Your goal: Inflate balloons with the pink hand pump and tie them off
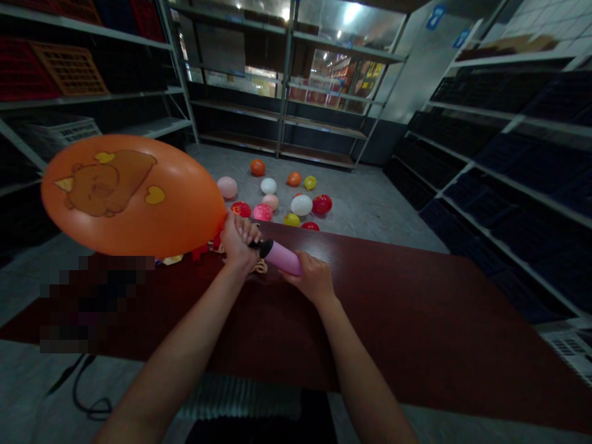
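A large inflated orange balloon [185, 191] with a printed cartoon bear and yellow hearts extends to the left from my left hand [238, 240]. That hand is closed around the balloon's neck, where it meets the black nozzle end of a pink balloon pump [284, 258]. My right hand [312, 275] is wrapped around the other end of the pump's pink barrel. The pump slants down to the right above the dark red table [393, 296]. Behind and beneath my left hand lie uninflated balloons [200, 253], red and beige, partly hidden.
Several inflated balloons, among them a white balloon [301, 205] and a dark red balloon [322, 204], lie on the floor beyond the table. Metal shelves [280, 117] stand at the back; crate-filled racks line both sides. A black cable [76, 394] hangs at lower left.
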`<state>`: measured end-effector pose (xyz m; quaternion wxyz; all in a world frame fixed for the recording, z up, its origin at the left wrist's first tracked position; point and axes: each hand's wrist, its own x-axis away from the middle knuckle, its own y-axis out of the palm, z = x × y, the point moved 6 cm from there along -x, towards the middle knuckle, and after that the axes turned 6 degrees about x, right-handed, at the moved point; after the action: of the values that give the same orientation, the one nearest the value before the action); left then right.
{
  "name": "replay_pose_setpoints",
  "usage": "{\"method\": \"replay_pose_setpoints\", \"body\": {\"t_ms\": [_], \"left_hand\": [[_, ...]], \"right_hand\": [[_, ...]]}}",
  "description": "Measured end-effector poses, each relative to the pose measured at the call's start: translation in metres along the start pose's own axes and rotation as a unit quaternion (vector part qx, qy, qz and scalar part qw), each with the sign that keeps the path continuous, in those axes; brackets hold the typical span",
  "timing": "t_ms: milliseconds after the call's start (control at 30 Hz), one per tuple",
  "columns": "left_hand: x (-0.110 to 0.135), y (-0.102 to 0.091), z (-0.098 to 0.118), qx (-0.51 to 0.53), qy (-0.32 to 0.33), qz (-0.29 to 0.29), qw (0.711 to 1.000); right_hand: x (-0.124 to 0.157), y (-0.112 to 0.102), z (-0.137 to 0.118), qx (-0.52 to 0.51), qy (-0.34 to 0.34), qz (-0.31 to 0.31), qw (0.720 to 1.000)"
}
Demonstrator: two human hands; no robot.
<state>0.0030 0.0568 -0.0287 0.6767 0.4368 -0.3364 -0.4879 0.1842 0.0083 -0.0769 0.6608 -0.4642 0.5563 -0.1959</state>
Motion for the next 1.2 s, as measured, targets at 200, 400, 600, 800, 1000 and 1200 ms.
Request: {"method": "replay_pose_setpoints", "body": {"t_ms": [200, 400, 600, 800, 1000, 1200], "left_hand": [[-0.004, -0.004, 0.006, 0.006, -0.003, 0.006, 1.0], [-0.007, -0.006, 0.011, 0.019, 0.008, 0.023, 1.0], [-0.012, -0.008, 0.02, 0.03, 0.017, 0.029, 0.999], [-0.017, -0.012, 0.039, 0.031, 0.047, 0.047, 0.997], [-0.025, -0.018, 0.057, 0.046, 0.065, 0.063, 0.995], [-0.031, -0.023, 0.07, 0.026, 0.092, 0.045, 0.994]], "right_hand": [[-0.002, -0.003, -0.001, 0.004, -0.016, 0.014, 1.0], [-0.005, -0.007, 0.002, 0.032, -0.031, 0.052, 0.998], [-0.008, -0.011, 0.007, 0.055, -0.042, 0.054, 0.996], [-0.01, -0.018, 0.029, 0.076, -0.035, 0.048, 0.995], [-0.009, -0.025, 0.057, 0.075, -0.011, 0.063, 0.995], [-0.007, -0.019, 0.057, 0.058, 0.006, 0.05, 0.997]]}}
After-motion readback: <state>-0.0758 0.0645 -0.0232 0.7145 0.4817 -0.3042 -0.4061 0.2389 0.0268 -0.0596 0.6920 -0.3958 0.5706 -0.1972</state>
